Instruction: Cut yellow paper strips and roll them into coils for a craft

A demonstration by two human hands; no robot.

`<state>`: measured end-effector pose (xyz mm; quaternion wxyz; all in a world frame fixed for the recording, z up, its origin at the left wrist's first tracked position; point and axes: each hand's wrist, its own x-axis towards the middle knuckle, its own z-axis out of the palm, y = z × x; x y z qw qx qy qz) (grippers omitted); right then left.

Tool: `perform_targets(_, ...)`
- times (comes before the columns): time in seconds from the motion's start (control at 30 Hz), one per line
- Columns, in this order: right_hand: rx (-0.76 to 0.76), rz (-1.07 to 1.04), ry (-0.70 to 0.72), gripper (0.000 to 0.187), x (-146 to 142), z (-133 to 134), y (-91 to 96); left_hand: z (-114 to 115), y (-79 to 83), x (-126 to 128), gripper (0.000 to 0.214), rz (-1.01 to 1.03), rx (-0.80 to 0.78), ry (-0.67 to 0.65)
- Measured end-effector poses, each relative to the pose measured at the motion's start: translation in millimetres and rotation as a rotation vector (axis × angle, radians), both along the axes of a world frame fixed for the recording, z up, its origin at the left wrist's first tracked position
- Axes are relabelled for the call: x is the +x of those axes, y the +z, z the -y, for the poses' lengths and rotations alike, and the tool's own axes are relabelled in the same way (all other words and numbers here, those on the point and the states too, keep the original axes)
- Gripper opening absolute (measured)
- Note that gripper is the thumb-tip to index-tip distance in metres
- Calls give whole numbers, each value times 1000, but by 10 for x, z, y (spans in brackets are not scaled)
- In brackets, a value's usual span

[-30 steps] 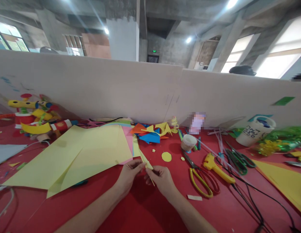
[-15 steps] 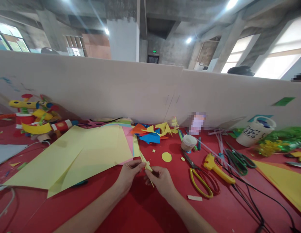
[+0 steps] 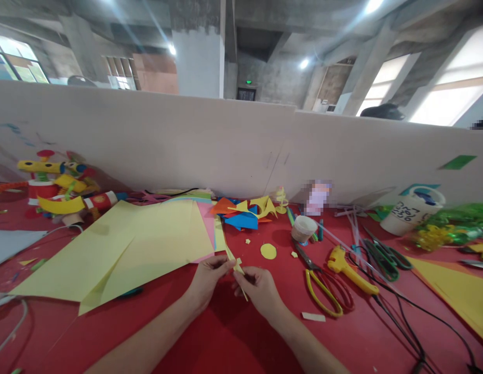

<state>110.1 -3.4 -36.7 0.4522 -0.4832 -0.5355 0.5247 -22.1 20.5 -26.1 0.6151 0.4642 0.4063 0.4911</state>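
A red table (image 3: 210, 343) runs up to a white partition (image 3: 167, 140), with a grey concrete wall (image 3: 282, 80) beyond. From my head camera, the yellow paper strip (image 3: 239, 268) sits between my hands over the table: pale, narrow, slanting, with a small tab jutting out near its middle. My left hand (image 3: 210, 275) pinches it higher up, and my right hand (image 3: 259, 288) grips it lower, a thin end poking out beneath. Black handwriting marks a white container (image 3: 407, 217), too blurred to read, as is the lit green sign (image 3: 248, 81).
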Motion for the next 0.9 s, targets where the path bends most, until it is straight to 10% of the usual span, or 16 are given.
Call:
perform_targets(0.27, 1, 75, 12, 43, 3, 26, 22, -165, 121, -106, 22, 132, -115, 254)
perform_targets(0.77, 78, 112, 34, 41, 21, 16, -9, -280, 178, -219, 21, 325, -76, 321)
perform_targets(0.9, 5, 24, -1, 43, 25, -17, -19, -213, 130, -159, 24, 281, -141, 172)
